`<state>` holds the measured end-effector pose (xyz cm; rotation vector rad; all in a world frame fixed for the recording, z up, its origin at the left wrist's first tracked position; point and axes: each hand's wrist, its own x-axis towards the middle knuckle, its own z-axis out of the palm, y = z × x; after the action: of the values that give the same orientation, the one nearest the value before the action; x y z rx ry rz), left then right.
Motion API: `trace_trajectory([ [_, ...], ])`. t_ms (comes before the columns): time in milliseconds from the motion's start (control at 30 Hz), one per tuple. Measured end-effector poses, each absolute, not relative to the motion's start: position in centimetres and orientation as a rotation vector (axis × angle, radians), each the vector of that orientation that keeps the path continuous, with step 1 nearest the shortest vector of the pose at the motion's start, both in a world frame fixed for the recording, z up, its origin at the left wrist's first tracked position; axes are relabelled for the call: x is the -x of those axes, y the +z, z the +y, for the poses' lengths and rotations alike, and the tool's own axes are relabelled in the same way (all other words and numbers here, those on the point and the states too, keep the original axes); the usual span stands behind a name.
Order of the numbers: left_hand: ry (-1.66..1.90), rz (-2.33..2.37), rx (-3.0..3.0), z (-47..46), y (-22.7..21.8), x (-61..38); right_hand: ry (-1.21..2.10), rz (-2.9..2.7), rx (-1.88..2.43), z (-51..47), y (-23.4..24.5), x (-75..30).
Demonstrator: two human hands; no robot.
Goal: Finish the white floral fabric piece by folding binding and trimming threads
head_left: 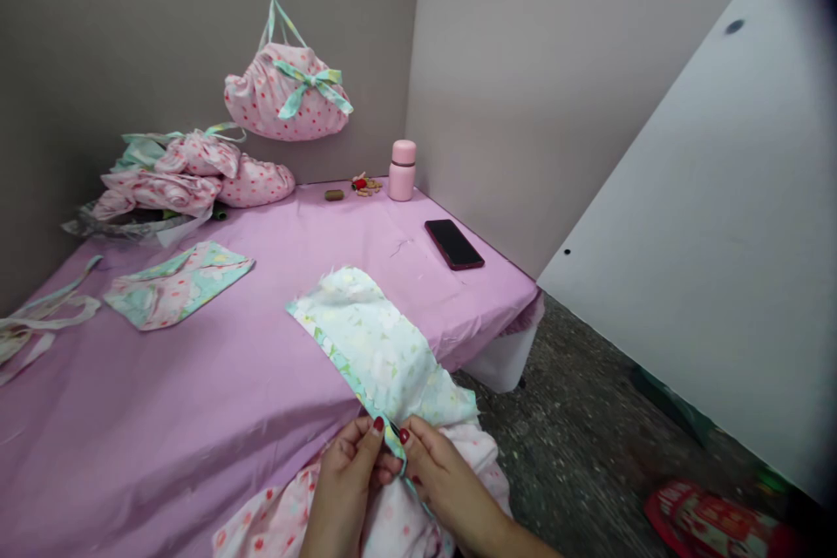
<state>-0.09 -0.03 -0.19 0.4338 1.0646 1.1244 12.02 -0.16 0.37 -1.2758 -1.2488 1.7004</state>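
Two grips (350, 458) (435, 460), one floral cloth (385, 340)

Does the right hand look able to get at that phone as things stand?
Probably, after letting go: the right hand pinches the edge of the green floral cloth, but nothing tall appears to stand between it and the phone, which lies uncovered.
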Motion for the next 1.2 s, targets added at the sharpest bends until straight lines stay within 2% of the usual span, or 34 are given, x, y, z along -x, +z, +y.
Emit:
trace_trajectory([
  [1200, 1.105, 1.026, -0.461, -0.2, -1.0, 0.5, 1.638, -1.326, 1.238, 0.7, 0.0, -11.6],
])
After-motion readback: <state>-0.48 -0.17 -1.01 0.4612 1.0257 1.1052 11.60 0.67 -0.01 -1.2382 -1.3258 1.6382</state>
